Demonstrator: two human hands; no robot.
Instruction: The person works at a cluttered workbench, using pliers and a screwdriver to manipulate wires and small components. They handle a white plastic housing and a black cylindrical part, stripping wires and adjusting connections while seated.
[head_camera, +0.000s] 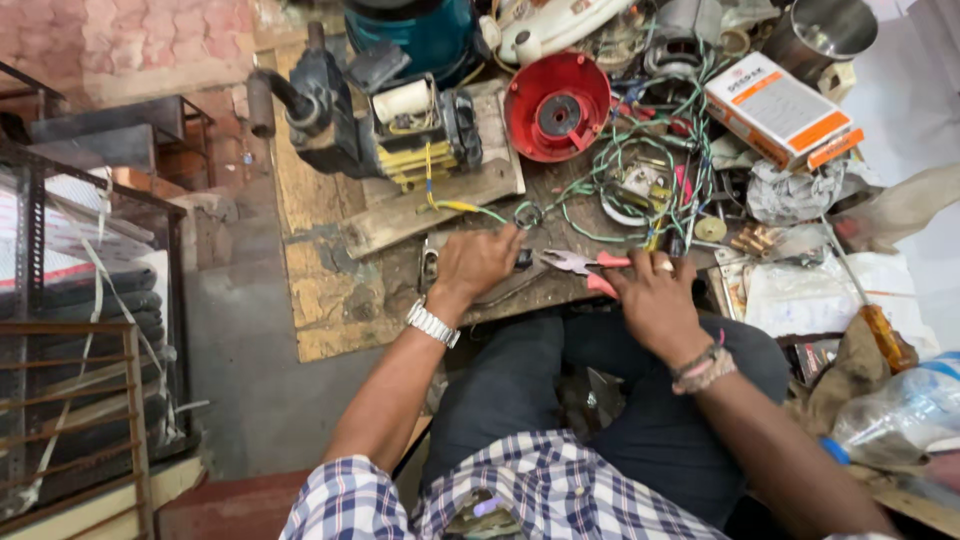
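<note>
The right hand (655, 290) grips one pair of red-handled pliers (585, 265), fingers wrapped round the handles. The left hand (478, 262), curled, pinches one green wire (500, 216) leading from one dismantled motor (390, 125); one red cover (557, 107) lies nearby.

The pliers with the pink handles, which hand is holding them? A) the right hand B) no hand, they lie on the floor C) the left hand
A: the right hand grips the pink-handled pliers, while the left hand rests by the wires.
</note>
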